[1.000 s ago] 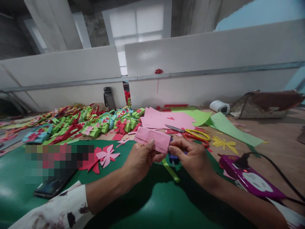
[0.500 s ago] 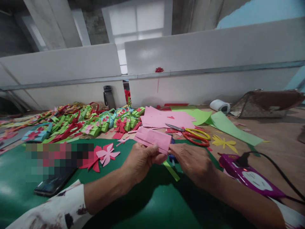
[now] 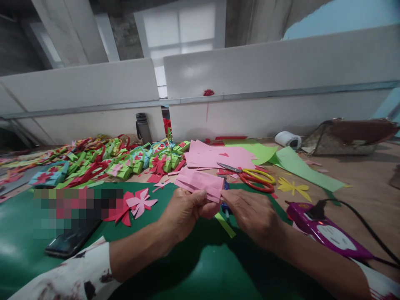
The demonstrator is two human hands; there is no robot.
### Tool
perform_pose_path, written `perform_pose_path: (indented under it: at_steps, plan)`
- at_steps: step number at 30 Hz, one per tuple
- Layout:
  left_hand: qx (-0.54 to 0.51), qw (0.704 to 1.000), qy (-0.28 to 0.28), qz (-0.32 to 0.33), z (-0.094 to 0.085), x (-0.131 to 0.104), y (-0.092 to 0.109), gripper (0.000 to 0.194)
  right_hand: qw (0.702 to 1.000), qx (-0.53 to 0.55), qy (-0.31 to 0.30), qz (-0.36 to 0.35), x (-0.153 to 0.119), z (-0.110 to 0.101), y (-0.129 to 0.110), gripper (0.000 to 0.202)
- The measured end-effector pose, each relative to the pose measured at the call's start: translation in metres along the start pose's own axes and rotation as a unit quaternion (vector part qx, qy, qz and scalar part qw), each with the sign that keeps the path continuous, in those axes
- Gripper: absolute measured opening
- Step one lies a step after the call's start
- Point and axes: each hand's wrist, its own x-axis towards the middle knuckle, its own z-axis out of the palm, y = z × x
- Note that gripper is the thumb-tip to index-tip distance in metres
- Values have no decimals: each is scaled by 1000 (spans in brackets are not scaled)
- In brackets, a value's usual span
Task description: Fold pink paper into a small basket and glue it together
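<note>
A folded piece of pink paper (image 3: pixel 195 180) is held up over the green mat (image 3: pixel 200 266). My left hand (image 3: pixel 184 212) is closed around its lower edge, with the thumb pressing on the front. At the paper's right end, the fingertips of my right hand (image 3: pixel 256 212) pinch the edge. Behind the hands lies a blue tool (image 3: pixel 226 204), mostly hidden, so I cannot tell its kind. A yellow-green paper strip (image 3: pixel 225 226) rests on the mat below. Pink and red paper flower cutouts (image 3: pixel 141 203) lie to the left.
Scissors (image 3: pixel 250 177) with red and yellow handles lie beyond my right hand, near pink sheets (image 3: pixel 218 154). A purple power strip (image 3: pixel 331 233) with a cord sits at right. A phone (image 3: pixel 73 237) and many small paper bags (image 3: pixel 125 166) are at left; a dark bottle (image 3: pixel 143 128) stands behind.
Almost nothing differs. Both hands keep their hold on the pink paper, which has shifted only very slightly.
</note>
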Motion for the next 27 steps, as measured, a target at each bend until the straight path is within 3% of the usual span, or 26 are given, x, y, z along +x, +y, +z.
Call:
perform_pose_path:
  at_steps: [23, 27]
  plan:
    - [9, 1000, -12, 3, 0, -2, 0, 30, 1000, -9, -8, -14, -2, 3, 0, 20]
    - [11, 999, -9, 30, 2, -3, -1, 27, 999, 18, 17, 45, -2, 5, 1, 19]
